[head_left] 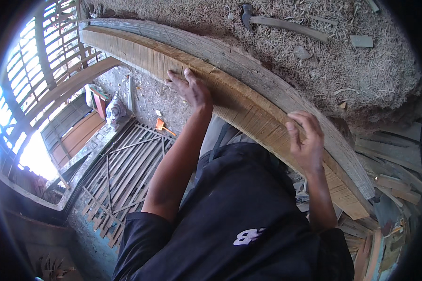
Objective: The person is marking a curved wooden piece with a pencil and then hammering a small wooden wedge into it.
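A long sawn wooden plank (pixel 248 114), its face ridged with saw marks, lies crosswise before me, alongside a weathered grey timber (pixel 337 140) on its far side. My left hand (pixel 187 89) rests on the left half of the plank with its fingers spread. Farther right, my right hand (pixel 305 136) is at the plank's upper edge, fingers loosely bent and thumb apart from them; whether the fingertips touch the wood is unclear. A hammer (pixel 286 28) with a wooden handle lies on the shavings beyond the timber.
Wood shavings (pixel 370 79) cover the surface behind the timber. Offcuts (pixel 398 182) are piled at right. Slatted wooden frames (pixel 122 178) lie at lower left, near an orange plastic tool (pixel 160 125). A wooden lattice (pixel 42 47) stands at upper left.
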{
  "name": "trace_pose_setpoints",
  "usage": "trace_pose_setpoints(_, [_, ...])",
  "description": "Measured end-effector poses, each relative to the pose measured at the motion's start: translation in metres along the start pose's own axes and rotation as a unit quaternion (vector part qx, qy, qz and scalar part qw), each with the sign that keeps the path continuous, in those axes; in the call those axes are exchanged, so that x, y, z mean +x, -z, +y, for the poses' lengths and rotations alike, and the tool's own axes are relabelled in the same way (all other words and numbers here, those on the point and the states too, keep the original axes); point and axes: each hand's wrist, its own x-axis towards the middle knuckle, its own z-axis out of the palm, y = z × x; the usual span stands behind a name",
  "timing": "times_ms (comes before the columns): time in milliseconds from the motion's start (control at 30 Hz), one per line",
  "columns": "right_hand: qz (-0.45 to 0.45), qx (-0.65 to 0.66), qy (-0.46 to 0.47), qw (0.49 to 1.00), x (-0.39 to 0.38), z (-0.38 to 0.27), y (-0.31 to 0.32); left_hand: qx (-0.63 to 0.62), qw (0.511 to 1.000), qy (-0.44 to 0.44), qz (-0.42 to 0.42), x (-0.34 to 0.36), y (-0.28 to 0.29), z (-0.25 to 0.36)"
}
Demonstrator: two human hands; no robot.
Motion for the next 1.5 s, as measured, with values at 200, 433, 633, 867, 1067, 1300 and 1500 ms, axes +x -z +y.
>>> trace_pose_setpoints(200, [0.033, -0.002, -0.015, 0.999, -0.005, 0.01, 0.012, 0.055, 0.99, -0.124, 0.047, 0.037, 0.011, 0.012])
trace_pose_setpoints(433, [0.028, -0.006, -0.003, 1.0, 0.0, 0.003, -0.008, 0.104, 0.975, -0.191, 0.039, 0.043, -0.011, 0.021])
trace_pose_setpoints(633, [-0.027, -0.17, 0.086, 0.981, -0.022, -0.008, -0.045, 0.123, 0.976, -0.18, 0.026, 0.047, -0.013, 0.02])
trace_pose_setpoints(867, [-0.047, -0.382, 0.068, 0.921, -0.048, -0.026, -0.085, 0.125, 0.972, -0.183, -0.08, 0.043, 0.012, 0.027])
trace_pose_setpoints(1067, [-0.044, -0.405, 0.082, 0.91, -0.048, -0.034, -0.094, -0.304, 0.897, -0.231, -0.223, 0.113, 0.096, -0.055])
trace_pose_setpoints(1300, [-0.061, -0.45, 0.07, 0.888, -0.053, -0.055, -0.111, -0.222, 0.957, -0.02, -0.185, 0.214, 0.143, -0.437])
trace_pose_setpoints(1500, [-0.058, -0.46, 0.13, 0.877, -0.049, -0.053, -0.112, -0.112, 0.849, 0.515, 0.03, 0.102, 0.238, -0.768])
